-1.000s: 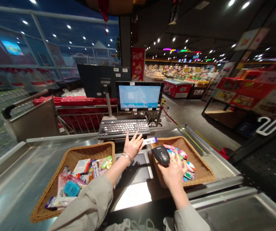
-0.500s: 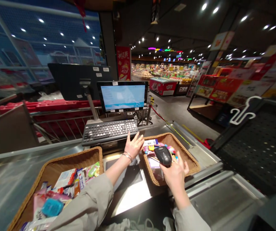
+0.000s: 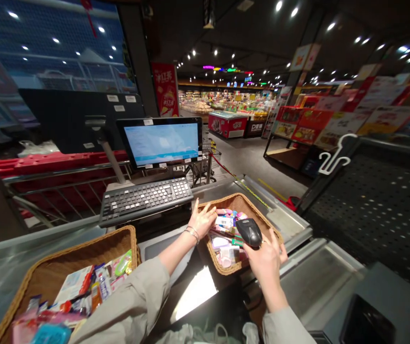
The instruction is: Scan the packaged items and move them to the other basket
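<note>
My right hand point(image 3: 266, 260) is wrapped round a black handheld barcode scanner point(image 3: 249, 232), its head over the right wicker basket point(image 3: 222, 271). My left hand point(image 3: 202, 222) reaches over that basket's left rim. At its fingertips is a small white-and-blue package point(image 3: 225, 221) with a barcode facing up, apparently pinched there; the thumb is hidden. Below the scanner lie several small colourful packaged goods, among them a pale pink item point(image 3: 226, 258). To the left, a second wicker basket point(image 3: 36, 267) holds snack packets and a blue plastic container point(image 3: 50, 333), partly covered by my left sleeve.
A keyboard point(image 3: 147, 198) and a lit screen point(image 3: 162, 143) stand behind the baskets, beside a larger dark monitor point(image 3: 65, 119). A metal counter point(image 3: 290, 224) runs right. White hooks point(image 3: 337, 155) hang on a black perforated panel point(image 3: 376, 200). A dark phone-like device point(image 3: 367, 320) lies lower right.
The view has turned right, so the scene shifts left. My left hand and the barcoded package have moved further over the right basket, closer to the scanner, which my right hand still grips.
</note>
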`<action>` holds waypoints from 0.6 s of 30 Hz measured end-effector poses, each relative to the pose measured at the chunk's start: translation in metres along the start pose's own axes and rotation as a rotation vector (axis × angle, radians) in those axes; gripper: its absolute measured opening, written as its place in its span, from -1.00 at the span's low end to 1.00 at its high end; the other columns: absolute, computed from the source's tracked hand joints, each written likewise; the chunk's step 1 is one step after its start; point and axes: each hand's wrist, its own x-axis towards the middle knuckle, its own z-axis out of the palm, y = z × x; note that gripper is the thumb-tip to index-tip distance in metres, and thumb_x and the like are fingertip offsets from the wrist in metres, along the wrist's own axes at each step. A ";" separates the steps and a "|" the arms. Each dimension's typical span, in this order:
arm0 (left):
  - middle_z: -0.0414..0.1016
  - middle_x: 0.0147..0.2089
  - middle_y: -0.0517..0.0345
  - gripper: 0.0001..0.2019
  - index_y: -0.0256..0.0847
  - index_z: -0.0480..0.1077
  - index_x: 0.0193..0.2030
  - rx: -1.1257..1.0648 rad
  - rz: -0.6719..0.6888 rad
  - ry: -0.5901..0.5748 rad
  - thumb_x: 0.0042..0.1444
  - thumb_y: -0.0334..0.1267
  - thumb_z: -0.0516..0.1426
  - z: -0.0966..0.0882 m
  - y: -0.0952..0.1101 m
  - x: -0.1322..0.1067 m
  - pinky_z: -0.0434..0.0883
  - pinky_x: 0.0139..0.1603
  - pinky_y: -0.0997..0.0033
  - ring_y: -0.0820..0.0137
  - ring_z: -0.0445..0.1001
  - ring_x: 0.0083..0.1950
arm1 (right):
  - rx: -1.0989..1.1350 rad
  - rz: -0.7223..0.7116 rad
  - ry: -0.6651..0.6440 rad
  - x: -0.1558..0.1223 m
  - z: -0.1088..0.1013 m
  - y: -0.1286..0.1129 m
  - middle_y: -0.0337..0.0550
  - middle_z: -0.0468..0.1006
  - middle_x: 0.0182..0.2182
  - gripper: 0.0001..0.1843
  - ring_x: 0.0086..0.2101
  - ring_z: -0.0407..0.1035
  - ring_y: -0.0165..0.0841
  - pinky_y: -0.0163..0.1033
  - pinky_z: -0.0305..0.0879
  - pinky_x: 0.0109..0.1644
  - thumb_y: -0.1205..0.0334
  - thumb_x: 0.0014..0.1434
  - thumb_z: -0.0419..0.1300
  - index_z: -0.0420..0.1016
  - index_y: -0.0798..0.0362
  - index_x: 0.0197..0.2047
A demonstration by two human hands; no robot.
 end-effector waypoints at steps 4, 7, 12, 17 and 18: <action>0.52 0.18 0.11 -0.79 -0.06 0.48 -0.01 -0.008 0.067 -0.024 0.29 -0.32 0.09 0.016 0.007 0.004 -0.45 0.39 -0.48 0.05 0.32 0.34 | 0.002 0.033 0.013 0.000 -0.003 0.009 -0.05 0.62 -0.11 -0.57 0.22 0.16 -0.07 0.14 -0.23 0.29 -0.13 0.06 0.10 0.61 -0.04 -0.20; 0.51 0.20 0.14 -0.77 -0.02 0.47 0.00 -0.014 0.103 -0.041 0.30 -0.34 0.07 0.025 0.011 0.008 -0.49 0.40 -0.44 0.08 0.29 0.36 | -0.003 0.065 0.031 -0.001 -0.005 0.012 -0.05 0.63 -0.13 -0.60 0.22 0.16 -0.07 0.14 -0.24 0.29 -0.10 0.04 0.12 0.62 -0.03 -0.24; 0.45 0.25 0.13 -0.67 -0.02 0.37 0.18 -0.055 0.087 -0.122 0.32 -0.32 0.04 0.027 0.015 0.014 -0.48 0.40 -0.44 0.10 0.22 0.40 | -0.021 0.120 0.032 0.000 -0.009 0.015 -0.02 0.62 -0.11 -0.64 0.21 0.16 -0.07 0.13 -0.21 0.29 -0.08 -0.02 0.16 0.60 -0.01 -0.34; 0.37 0.32 0.03 -0.60 -0.05 0.32 0.25 -0.107 0.032 -0.164 0.29 -0.13 0.09 0.015 0.014 0.015 -0.45 0.41 -0.43 0.06 0.14 0.44 | -0.035 0.127 0.013 0.001 -0.011 0.013 0.00 0.62 -0.11 -0.60 0.21 0.16 -0.08 0.12 -0.24 0.29 -0.10 0.00 0.14 0.62 0.00 -0.29; 0.35 0.33 0.02 -0.59 -0.06 0.32 0.25 -0.109 0.021 -0.162 0.29 -0.11 0.09 0.010 0.014 0.014 -0.43 0.41 -0.42 0.06 0.12 0.44 | -0.026 0.117 0.008 0.001 -0.010 0.011 0.00 0.62 -0.11 -0.60 0.22 0.16 -0.07 0.12 -0.25 0.29 -0.10 0.01 0.13 0.62 0.00 -0.29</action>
